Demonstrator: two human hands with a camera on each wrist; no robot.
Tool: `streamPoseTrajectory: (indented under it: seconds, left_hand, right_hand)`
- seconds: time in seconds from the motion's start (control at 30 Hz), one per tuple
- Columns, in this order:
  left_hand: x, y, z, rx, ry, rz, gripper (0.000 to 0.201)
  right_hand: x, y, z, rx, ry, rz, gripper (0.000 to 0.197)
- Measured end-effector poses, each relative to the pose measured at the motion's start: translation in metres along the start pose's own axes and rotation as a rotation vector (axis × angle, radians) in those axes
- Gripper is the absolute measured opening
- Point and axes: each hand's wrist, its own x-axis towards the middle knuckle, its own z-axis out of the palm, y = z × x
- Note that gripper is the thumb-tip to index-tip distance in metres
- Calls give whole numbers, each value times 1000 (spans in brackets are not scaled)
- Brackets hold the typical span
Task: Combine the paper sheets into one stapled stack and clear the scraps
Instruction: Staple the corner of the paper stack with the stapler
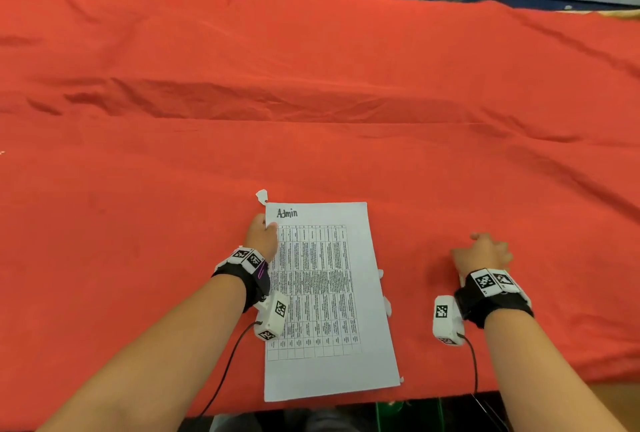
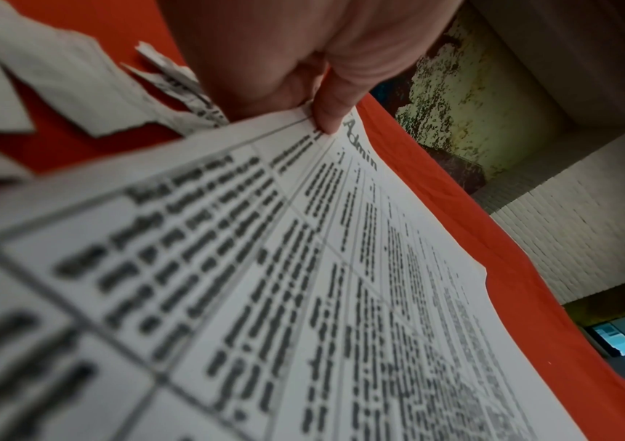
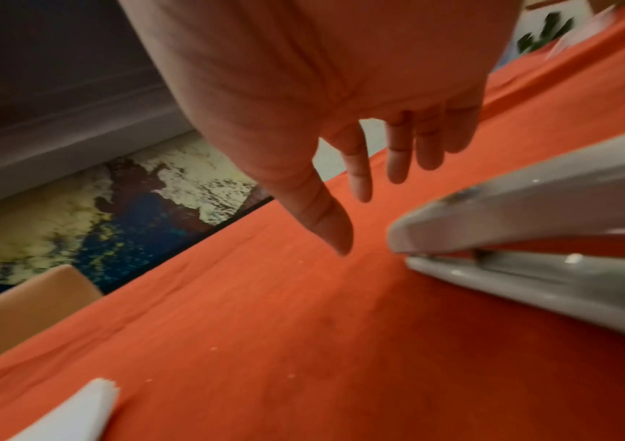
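A stack of printed sheets (image 1: 325,300) headed "Admin" lies on the red cloth near the front edge. My left hand (image 1: 270,225) pinches its upper left edge, thumb (image 2: 328,119) on top, lifting that side a little. Torn paper scraps (image 2: 58,74) lie on the cloth under and beside the lifted edge. One scrap (image 1: 262,196) sits at the stack's top left corner, and others (image 1: 386,303) poke out along its right side. My right hand (image 1: 485,244) hovers with straight fingers (image 3: 397,155) and holds nothing. A grey stapler (image 3: 530,238) lies just beside it, mostly hidden in the head view.
The red cloth (image 1: 311,85) covers the whole table, wrinkled across the middle. The table's front edge runs just below the stack. An orange chair (image 3: 27,304) stands beyond the far side. A corner of the stack (image 3: 77,411) shows left of my right hand.
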Motion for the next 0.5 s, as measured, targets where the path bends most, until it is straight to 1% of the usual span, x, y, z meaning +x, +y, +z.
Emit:
streamPoseTrajectory:
  seconds: [0.07, 0.1, 0.17, 0.23, 0.3, 0.33, 0.43, 0.5]
  left_hand:
    - [0, -1, 0, -16, 0, -4, 14]
    - [0, -1, 0, -23, -1, -7, 15]
    - [0, 0, -1, -19, -7, -6, 15]
    - [-1, 1, -1, -26, -7, 1, 18]
    - [-3, 2, -2, -37, -5, 11, 22]
    - [-4, 2, -1, -37, -2, 18, 22]
    - [-6, 1, -1, -50, 6, 47, 21]
    - [-8, 2, -1, -69, 7, 73, 17]
  right_hand:
    - [8, 12, 2, -54, -65, 116, 48]
    - [10, 16, 3, -76, -122, 136, 48]
    - [14, 25, 5, -102, -249, 107, 47]
    - [18, 29, 4, -81, -309, 91, 47]
    - [20, 25, -1, -27, -297, 77, 48]
    - [20, 17, -5, 27, -263, 47, 47]
    - [15, -29, -18, 233, -179, -106, 50]
    - [4, -70, -25, 430, -208, -229, 57]
